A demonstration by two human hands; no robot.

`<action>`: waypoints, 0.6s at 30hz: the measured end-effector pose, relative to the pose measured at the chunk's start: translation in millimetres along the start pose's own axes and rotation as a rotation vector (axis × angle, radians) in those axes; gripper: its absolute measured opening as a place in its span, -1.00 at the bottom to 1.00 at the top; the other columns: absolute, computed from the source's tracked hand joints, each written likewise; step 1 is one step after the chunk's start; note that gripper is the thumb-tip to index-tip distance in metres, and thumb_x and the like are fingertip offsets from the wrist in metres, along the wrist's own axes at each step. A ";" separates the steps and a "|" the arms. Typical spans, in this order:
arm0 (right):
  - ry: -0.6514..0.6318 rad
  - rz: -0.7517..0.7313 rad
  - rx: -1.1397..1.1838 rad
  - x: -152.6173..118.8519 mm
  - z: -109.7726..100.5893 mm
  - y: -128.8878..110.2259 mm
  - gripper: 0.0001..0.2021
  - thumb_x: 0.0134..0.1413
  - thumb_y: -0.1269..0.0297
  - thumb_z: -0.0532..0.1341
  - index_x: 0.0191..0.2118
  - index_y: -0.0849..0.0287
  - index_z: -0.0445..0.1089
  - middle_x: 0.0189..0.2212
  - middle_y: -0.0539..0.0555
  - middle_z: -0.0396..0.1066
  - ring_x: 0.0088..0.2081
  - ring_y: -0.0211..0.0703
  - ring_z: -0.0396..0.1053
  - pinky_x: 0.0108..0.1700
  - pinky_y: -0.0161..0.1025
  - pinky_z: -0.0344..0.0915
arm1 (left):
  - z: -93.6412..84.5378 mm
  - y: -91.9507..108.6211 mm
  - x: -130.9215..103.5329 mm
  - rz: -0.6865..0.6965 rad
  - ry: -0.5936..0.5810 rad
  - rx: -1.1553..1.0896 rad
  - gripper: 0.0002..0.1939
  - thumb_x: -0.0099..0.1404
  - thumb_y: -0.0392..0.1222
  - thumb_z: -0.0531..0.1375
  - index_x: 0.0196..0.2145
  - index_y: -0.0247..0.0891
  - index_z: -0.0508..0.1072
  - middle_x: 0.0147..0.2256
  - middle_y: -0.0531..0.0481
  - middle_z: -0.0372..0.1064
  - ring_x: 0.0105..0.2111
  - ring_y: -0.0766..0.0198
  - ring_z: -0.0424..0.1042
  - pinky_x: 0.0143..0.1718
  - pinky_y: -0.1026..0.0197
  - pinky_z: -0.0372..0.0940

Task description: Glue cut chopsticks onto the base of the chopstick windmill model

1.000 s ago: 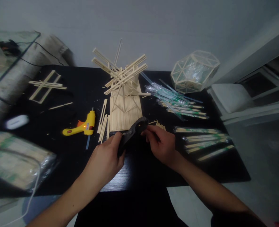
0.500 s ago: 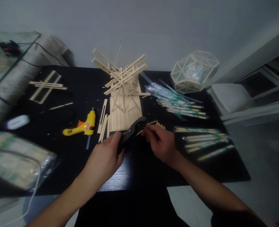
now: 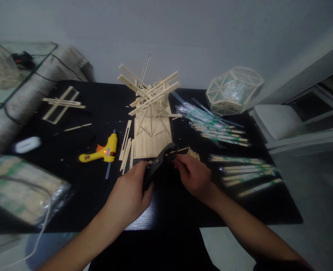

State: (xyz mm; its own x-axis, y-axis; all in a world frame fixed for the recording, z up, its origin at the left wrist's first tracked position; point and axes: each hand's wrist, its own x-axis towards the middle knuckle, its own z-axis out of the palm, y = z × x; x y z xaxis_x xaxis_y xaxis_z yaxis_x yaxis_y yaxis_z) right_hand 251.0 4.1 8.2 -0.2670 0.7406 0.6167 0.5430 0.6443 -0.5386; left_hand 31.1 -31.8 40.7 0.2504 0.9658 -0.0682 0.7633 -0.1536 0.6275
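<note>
This looks like a small craft workspace in a plain room; whether in a home or a workshop cannot be told. A black table by a grey wall carries a yellow glue gun with its light on, a stick model, plastic-wrapped sticks and a faceted frame; a black hand tool is held near loose sticks.
</note>
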 end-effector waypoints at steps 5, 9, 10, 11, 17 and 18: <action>0.027 -0.107 -0.058 0.5 0.7 4.0 -0.79 0.49 0.44 0.12 0.06 0.15 0.47 -0.22 0.10 0.65 -0.24 -0.16 0.64 -0.12 -0.26 0.58 | 1.8 9.2 -1.2 -0.052 -0.040 -0.017 -0.88 0.34 -0.24 0.08 -0.15 -0.19 0.32 -0.31 -0.06 0.48 -0.40 0.15 0.53 -0.36 0.14 0.36; 0.047 -0.141 -0.081 -0.7 1.2 6.6 -0.79 0.46 0.47 0.14 0.07 0.18 0.46 -0.22 0.11 0.64 -0.22 -0.16 0.64 -0.10 -0.27 0.57 | 5.7 11.7 -2.4 -0.066 -0.050 -0.022 -0.93 0.35 -0.23 0.05 -0.19 -0.17 0.27 -0.36 -0.05 0.45 -0.45 0.16 0.48 -0.42 0.15 0.27; 0.051 -0.142 -0.081 -1.0 1.4 7.1 -0.79 0.46 0.48 0.15 0.07 0.18 0.47 -0.22 0.11 0.64 -0.21 -0.16 0.64 -0.10 -0.27 0.57 | 6.9 11.9 -2.6 -0.062 -0.046 -0.024 -0.93 0.34 -0.24 0.04 -0.20 -0.17 0.26 -0.37 -0.04 0.44 -0.46 0.16 0.47 -0.43 0.16 0.25; 0.054 -0.141 -0.079 -1.3 1.5 7.5 -0.78 0.45 0.49 0.15 0.06 0.19 0.47 -0.22 0.11 0.64 -0.22 -0.16 0.64 -0.10 -0.28 0.57 | 8.0 12.0 -2.7 -0.060 -0.042 -0.026 -0.92 0.34 -0.25 0.04 -0.20 -0.16 0.26 -0.39 -0.04 0.43 -0.47 0.16 0.46 -0.44 0.16 0.24; 0.042 -0.104 -0.056 -1.7 2.1 8.6 -0.75 0.42 0.49 0.17 0.07 0.15 0.51 -0.22 0.11 0.66 -0.22 -0.12 0.65 -0.09 -0.23 0.59 | 9.1 12.1 -2.3 -0.063 -0.043 -0.036 -0.91 0.33 -0.29 0.03 -0.21 -0.16 0.25 -0.46 0.00 0.37 -0.50 0.15 0.42 -0.48 0.18 0.18; 0.039 -0.093 -0.052 -1.6 2.1 8.5 -0.75 0.42 0.48 0.17 0.07 0.14 0.51 -0.22 0.11 0.66 -0.22 -0.12 0.65 -0.09 -0.23 0.59 | 9.0 12.0 -2.0 -0.059 -0.040 -0.045 -0.90 0.33 -0.30 0.02 -0.21 -0.16 0.25 -0.46 0.01 0.36 -0.50 0.16 0.42 -0.47 0.18 0.18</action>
State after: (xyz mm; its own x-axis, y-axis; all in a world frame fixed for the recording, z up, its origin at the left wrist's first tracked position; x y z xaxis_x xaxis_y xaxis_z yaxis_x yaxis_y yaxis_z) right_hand 254.4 8.8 1.5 -0.2876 0.6696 0.6848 0.5583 0.6981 -0.4482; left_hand 45.1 -37.4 41.3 0.2301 0.9635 -0.1368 0.7503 -0.0861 0.6555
